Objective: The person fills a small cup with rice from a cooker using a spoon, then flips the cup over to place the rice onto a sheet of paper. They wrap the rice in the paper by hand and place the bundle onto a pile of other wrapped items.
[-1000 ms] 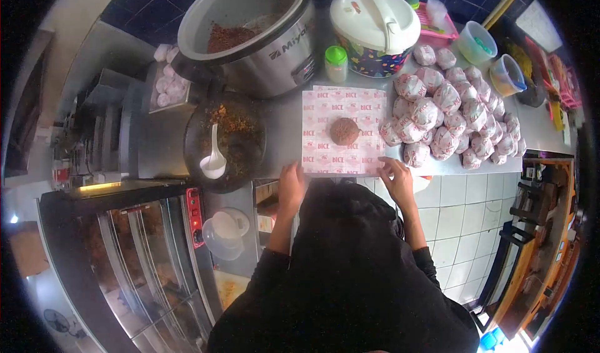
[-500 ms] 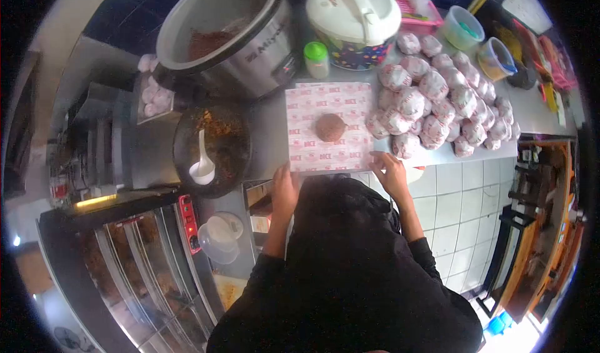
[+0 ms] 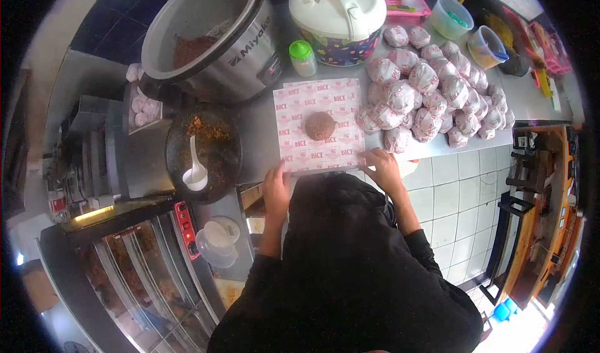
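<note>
A round, reddish-brown ball of rice sits on a stack of white wrapping paper printed in red, at the counter's front edge. My left hand has its fingertips closed at the paper's near left corner. At the near right corner my right hand pinches the paper between thumb and fingers. To the right lies a heap of wrapped balls in the same printed paper.
A large rice cooker with reddish-brown rice stands at the back left. Before it is a dark pan of food holding a white ladle. A lidded white container and a green-capped shaker stand behind the paper.
The whole view has shifted a little, so the counter things appear further left and higher. Both hands stay at the paper's near corners, and the rice ball keeps its place on it.
</note>
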The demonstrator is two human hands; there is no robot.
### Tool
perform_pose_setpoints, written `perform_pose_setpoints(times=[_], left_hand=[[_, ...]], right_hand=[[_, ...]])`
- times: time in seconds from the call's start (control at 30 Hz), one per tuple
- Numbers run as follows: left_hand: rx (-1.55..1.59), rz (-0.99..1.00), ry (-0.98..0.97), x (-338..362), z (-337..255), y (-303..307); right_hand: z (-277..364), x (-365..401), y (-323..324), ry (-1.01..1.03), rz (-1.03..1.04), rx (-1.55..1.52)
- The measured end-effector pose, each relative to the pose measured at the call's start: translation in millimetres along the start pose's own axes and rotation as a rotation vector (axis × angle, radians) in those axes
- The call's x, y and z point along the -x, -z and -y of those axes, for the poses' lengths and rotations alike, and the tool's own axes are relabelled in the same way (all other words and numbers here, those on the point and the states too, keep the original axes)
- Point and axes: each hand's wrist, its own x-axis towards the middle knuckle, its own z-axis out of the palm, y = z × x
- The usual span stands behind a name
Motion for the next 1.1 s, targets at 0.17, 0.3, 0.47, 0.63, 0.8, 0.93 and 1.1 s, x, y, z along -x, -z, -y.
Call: perform_pose_setpoints(times=[0.17, 0.3, 0.47, 0.63, 0.8, 0.93, 1.1], left_hand=[[0.012, 0.026, -0.021, -0.7, 0.9, 3.9], [0.008, 0.027, 0.004, -1.5, 1.1, 5.8], [0.095, 0.026, -0.035, -4.5, 4.0, 7.4], [0.045, 0.040, -0.006, -6.5, 9.7, 3.2], [0.014, 0.072, -0.010, -9.0, 13.7, 6.0], [0.017, 0.080, -0.027, -12.7, 9.7, 10.4], [0.113, -0.075, -0.045, -21.5, -4.4, 17.2]], right_hand=[[-2.2, -4.8, -5.4, 0.057, -0.022, 0.039], [-2.6, -7.7, -3.1, 0.046, 0.003, 0.024], [-2.2, -9.9, -2.8, 0.041, -0.009, -0.015], [-0.3, -10.5, -2.2, 0.043, -0.023, 0.012], [1.2, -11.2, -1.8, 0.035, -0.011, 0.016], [13.0, -13.4, 5.1, 0.001, -0.029, 0.032], [41.2, -31.9, 6.8, 0.145, -0.080, 0.098]])
